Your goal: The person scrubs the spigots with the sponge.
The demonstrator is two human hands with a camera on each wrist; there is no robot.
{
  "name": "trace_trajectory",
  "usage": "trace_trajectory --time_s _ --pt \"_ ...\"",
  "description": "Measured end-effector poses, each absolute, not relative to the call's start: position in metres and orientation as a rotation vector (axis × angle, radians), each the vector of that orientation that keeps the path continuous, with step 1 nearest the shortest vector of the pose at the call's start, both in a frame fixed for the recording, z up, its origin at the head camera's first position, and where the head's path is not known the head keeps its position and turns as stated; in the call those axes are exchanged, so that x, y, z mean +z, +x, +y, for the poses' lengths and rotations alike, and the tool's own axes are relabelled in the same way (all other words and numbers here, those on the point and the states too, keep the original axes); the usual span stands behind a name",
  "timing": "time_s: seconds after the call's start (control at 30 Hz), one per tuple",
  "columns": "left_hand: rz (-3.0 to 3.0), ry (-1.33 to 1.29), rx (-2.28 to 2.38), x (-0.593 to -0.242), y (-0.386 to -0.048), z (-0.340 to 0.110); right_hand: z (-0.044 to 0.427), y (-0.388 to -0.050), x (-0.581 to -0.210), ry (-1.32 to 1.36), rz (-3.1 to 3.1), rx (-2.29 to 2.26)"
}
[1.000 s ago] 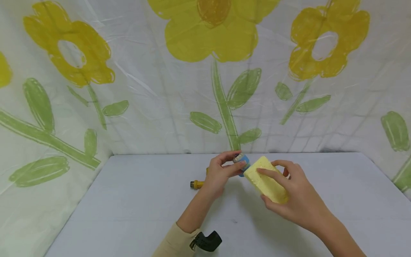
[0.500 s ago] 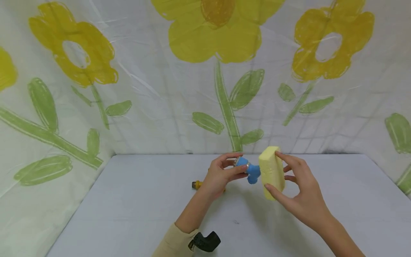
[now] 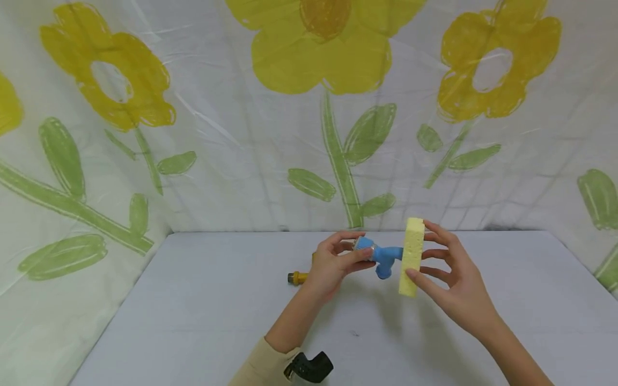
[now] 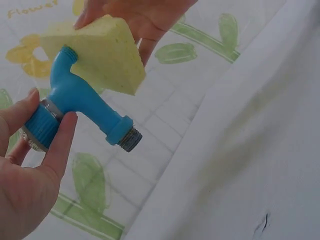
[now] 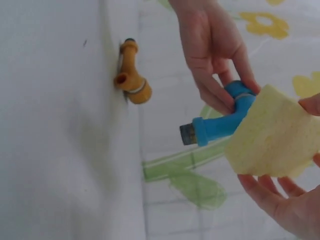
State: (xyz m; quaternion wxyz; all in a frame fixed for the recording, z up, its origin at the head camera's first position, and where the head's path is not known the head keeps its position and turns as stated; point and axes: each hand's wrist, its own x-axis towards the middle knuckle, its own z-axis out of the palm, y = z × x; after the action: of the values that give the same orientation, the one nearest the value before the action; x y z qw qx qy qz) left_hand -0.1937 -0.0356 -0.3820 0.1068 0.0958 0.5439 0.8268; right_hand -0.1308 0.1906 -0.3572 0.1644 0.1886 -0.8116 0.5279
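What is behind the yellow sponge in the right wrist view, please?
The blue tap is partly behind the yellow sponge; its threaded end shows, as does the left hand holding it. Its spout end is hidden by the sponge there, but visible in the left wrist view.

Blue faucet (image 4: 82,95) and yellow sponge (image 4: 110,60), one in each grip.
A person's left grip (image 4: 35,185) pinches the faucet's ribbed knob (image 4: 42,126); the metal-threaded end (image 4: 131,140) points down and right, while the narrow ribbed end (image 4: 69,53) overlaps the sponge, contact unclear. The right grip (image 4: 145,17) holds the sponge from above. Behind is a white sheet (image 4: 160,100) printed with flowers and leaves; the pale counter (image 4: 290,150) fills the right, with a dark mark (image 4: 264,222).
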Motion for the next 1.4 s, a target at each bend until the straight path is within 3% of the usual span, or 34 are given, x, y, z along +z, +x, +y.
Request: trace_trajectory --time_s 0.47,1.4 --pt "1.601 0.297 2.454 -0.38 -0.193 -0.036 0.192 -0.135 -0.362 0.504 -2.323 1.533" --pt "1.4 0.167 2.607 -0.378 -0.199 -0.041 0.182 -0.138 -0.379 0.847 -2.25 1.343"
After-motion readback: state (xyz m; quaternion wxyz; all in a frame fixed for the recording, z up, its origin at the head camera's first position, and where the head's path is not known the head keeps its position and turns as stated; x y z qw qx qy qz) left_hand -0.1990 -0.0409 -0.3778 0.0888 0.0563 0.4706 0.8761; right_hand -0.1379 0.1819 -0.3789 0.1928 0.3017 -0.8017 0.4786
